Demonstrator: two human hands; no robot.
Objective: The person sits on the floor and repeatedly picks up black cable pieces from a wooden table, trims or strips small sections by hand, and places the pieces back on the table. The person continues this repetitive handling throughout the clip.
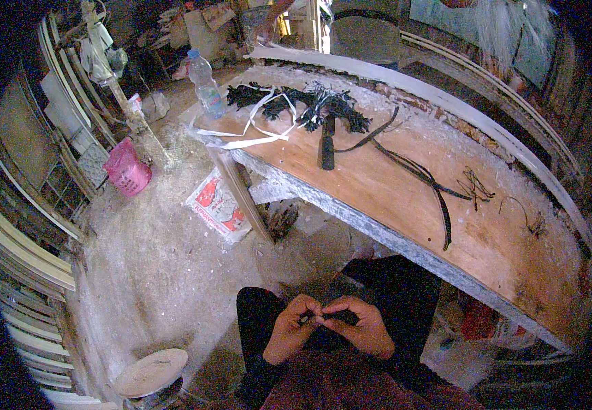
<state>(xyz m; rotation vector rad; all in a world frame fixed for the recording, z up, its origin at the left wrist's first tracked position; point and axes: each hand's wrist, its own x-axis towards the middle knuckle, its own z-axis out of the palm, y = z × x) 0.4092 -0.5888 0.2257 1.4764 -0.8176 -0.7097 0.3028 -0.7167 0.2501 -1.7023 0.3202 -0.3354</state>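
Above my lap, my left hand (292,333) and my right hand (365,329) meet with thumbs and fingertips pinched together. Whatever lies between the fingertips is too small and dark to make out. On the wooden table (289,162) ahead of me lies a row of black bunched strips (262,101), with more white-tipped strips (320,102) beside them. A black handle (327,147) sticks out toward me from under the bunch. Long dark straps (415,167) run to the right of it, and thin twisted wires (475,188) lie farther right. Loops of white strap (248,141) rest at the table's left end.
A clear plastic bottle (205,85) with a blue cap stands at the table's left end. On the floor are a pink bag (128,167) and a white-and-red sack (219,205). A round stool (151,373) is at lower left. Long frame pieces (26,239) line the left wall.
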